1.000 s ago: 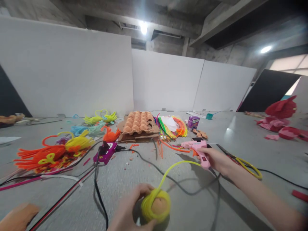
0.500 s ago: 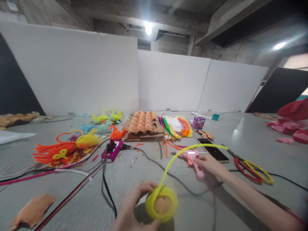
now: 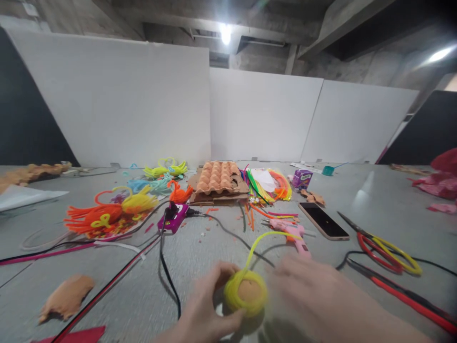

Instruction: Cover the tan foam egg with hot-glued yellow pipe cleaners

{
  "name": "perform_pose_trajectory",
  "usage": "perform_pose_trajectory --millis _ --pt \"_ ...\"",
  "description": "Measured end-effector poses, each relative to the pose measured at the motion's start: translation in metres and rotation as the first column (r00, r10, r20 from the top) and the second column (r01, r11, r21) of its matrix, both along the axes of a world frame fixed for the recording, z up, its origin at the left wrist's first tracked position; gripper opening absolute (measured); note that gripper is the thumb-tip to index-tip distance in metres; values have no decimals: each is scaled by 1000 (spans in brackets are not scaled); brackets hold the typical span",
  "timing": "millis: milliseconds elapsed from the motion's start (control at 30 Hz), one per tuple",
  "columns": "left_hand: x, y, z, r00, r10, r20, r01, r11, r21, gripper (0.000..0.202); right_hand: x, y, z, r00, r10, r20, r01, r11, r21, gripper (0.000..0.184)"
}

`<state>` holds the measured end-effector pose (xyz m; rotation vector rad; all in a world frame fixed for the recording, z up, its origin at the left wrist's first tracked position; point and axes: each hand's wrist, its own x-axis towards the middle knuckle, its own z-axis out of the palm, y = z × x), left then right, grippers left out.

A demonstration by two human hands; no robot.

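My left hand (image 3: 210, 305) is closed around the side of an egg-carton cup (image 3: 250, 290) with yellow pipe cleaner (image 3: 230, 291) wound round it. A loose length of the pipe cleaner rises from the coil and bends right, its end near the pink glue gun (image 3: 287, 228). My right hand (image 3: 303, 286), smeared by motion, is just right of the coil and below the glue gun; its fingers cannot be made out. The glue gun lies on its side on the grey surface, apart from my hand.
An egg carton (image 3: 219, 176) lies at the back centre, with pipe cleaners (image 3: 282, 183) beside it. A phone (image 3: 323, 220), scissors (image 3: 378, 247) and red-handled pliers (image 3: 410, 290) lie right. Left are a purple power strip (image 3: 173, 219), cords, orange pipe-cleaner bundles (image 3: 89, 216) and a carton scrap (image 3: 66, 297).
My right hand has left the glue gun and come toward me and left, close to the coil. The loose pipe cleaner's end has swung left and lower. The view has shifted slightly.
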<state>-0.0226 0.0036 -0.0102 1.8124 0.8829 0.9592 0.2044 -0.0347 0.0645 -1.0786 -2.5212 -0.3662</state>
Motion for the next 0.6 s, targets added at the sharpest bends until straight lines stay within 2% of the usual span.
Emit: perform_pose_trajectory --millis 100,200,300,433,600 --pt "1 -1 1 1000 -27 16 27 999 -17 39 -6 21 1 999 37 3 -38 999 37 37" --pt "2 -1 1 998 -57 19 58 998 -28 39 -5 43 -13 998 56 41 -54 998 -44 39" --pt "2 0 1 997 -78 14 78 996 -49 42 -2 55 -29 998 41 44 -36 992 -121 31" --pt "2 0 1 997 -76 29 79 991 -109 40 3 56 -39 999 32 24 -29 992 -119 24" --pt "2 2 -1 996 -77 42 81 991 -107 39 4 38 -41 1000 3 -11 -4 998 -64 25"
